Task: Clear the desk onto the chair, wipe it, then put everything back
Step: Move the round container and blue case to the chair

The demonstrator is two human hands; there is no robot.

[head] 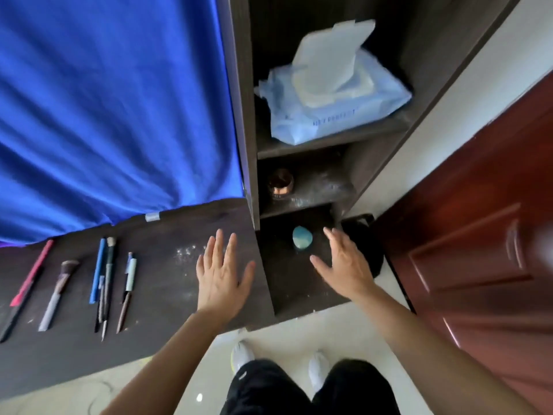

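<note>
Bench point(167, 283): a bare strip lies between the row of brushes point(104, 283) and the shelf unit's upright panel point(244, 130). The left hand point(223, 271) is spread over this strip. A blue cloth point(104, 100) closes off the back edge.

Lowest compartment: a teal sponge point(302, 238) sits mid-rear, the right hand point(344, 265) just beside it. A black bag point(365, 244) crowds the right side.

Middle compartment is shallow: copper jar point(279, 184) on the left, crumpled clear plastic point(323, 187) on the right.

Top shelf: a wipes pack point(332, 100) fills nearly the whole width, flap raised.

A red door point(463, 220) stands close on the right.

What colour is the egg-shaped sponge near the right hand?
Teal sponge, shading to lighter blue; head view, the only one.
</note>
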